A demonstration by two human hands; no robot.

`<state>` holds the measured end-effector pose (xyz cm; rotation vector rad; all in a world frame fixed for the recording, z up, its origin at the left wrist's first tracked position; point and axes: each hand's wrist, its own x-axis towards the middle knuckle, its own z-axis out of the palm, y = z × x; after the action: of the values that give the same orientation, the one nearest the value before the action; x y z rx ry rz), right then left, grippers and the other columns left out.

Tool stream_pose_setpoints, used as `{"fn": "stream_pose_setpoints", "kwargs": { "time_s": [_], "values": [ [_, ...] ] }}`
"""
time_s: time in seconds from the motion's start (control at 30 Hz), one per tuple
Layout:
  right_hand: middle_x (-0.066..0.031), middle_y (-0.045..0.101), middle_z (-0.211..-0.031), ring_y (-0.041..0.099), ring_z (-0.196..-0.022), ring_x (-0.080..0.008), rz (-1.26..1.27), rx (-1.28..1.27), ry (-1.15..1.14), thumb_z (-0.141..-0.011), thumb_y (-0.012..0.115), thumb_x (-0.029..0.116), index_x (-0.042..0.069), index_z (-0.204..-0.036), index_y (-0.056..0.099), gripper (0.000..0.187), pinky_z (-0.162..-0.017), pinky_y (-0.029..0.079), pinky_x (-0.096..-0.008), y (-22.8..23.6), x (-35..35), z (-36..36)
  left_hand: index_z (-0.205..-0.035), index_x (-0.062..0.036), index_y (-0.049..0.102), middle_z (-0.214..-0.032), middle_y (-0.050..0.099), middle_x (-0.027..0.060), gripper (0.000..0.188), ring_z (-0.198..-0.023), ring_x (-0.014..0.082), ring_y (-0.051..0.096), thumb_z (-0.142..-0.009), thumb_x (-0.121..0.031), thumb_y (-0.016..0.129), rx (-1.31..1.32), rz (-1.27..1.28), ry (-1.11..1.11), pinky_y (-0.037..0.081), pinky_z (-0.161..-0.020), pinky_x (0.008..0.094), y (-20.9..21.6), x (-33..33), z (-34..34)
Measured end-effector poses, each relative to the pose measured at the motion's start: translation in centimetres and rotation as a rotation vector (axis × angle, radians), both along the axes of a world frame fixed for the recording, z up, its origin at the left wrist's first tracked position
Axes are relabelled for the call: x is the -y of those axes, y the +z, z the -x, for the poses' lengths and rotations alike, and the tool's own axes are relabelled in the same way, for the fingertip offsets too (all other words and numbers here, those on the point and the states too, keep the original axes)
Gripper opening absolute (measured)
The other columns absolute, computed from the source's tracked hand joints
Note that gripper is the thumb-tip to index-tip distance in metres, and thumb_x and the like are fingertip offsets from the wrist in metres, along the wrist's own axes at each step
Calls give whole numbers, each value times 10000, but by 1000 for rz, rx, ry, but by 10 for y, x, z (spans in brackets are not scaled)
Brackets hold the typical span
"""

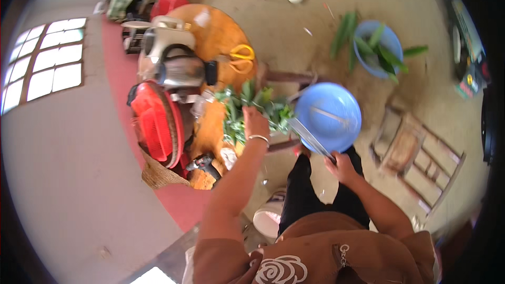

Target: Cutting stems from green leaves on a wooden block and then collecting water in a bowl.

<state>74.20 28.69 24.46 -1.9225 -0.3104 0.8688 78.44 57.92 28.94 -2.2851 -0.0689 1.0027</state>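
My left hand [256, 123], with a bracelet on its wrist, is closed on a bunch of leafy greens [235, 115] at the right edge of the round wooden table. The leaves partly hide its fingertips. In my right hand [342, 167] is a knife [310, 135], held by its dark handle. Its long silver blade points up and left toward the greens, over the left rim of a blue basin [334, 100]. A thin pale stick-like thing [329, 115] lies in the basin.
The wooden table [223, 29] bears yellow-handled scissors [242, 59], a metal kettle [181, 68], red baskets [152, 121] and a power drill [205, 165]. A second blue basin [390, 31] with long green leaves stands on the floor. A wooden chair [402, 150] is at right.
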Motion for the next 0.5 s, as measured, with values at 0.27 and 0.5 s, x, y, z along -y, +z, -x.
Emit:
{"fn": "stream_pose_setpoints", "kwargs": {
  "time_s": [0.27, 0.5],
  "values": [
    [-156, 568, -604, 574, -560, -336, -183, -184, -66, -830, 599, 254, 18, -807, 569, 239, -527, 435, -394, -112, -50, 13, -897, -125, 709, -1010, 608, 58, 229, -1079, 259, 453, -797, -190, 513, -7, 79, -38, 155, -1035, 487, -40, 2, -25],
    [-158, 577, -612, 588, -587, -341, -226, -256, -67, -839, 569, 292, 23, -770, 553, 278, -552, 452, -419, -160, -72, 22, -777, -106, 700, -896, 589, 52, 201, -997, 258, 467, -794, -207, 527, 175, 134, -108, 206, -1005, 459, -72, 2, -9]
  ]
}}
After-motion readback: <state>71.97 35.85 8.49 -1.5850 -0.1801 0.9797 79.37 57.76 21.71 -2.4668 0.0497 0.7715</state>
